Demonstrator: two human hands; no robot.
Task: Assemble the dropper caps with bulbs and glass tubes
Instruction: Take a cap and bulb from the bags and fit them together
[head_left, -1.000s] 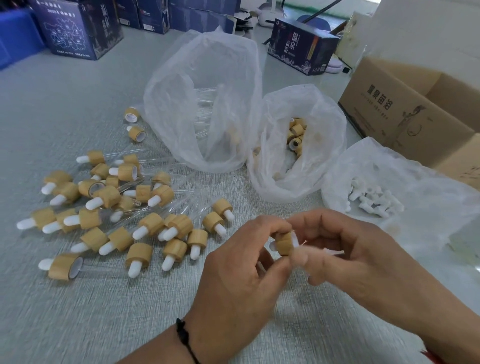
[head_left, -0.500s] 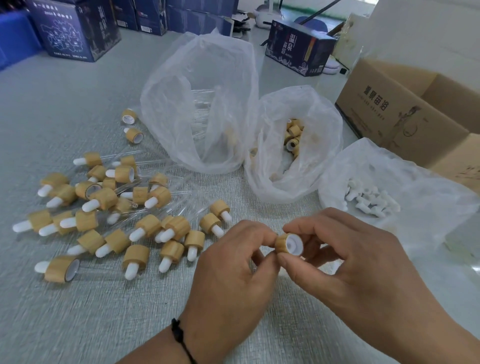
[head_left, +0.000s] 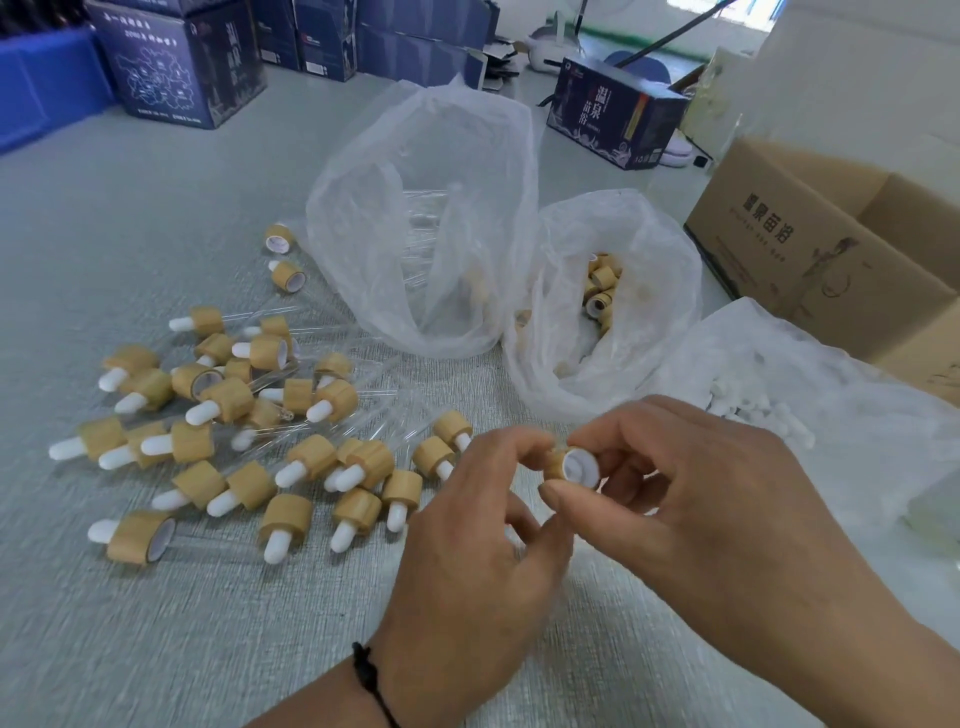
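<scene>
Right hand (head_left: 701, 499) pinches a small bamboo-look cylindrical dropper cap (head_left: 569, 464), white-lined open end facing the camera, probably so the bulb seating can be checked. Left hand (head_left: 478, 545) fingertips curl at the cap's far end, likely pushing the bulb through; actual grip unclear. Pile of finished white-bulbed droppers (head_left: 234, 431) lies left on the grey table (head_left: 130, 649); clear plastic bags of caps (head_left: 602, 291), white rubber bulbs (head_left: 769, 415) and glass tubes (head_left: 421, 234) are within reach behind.
</scene>
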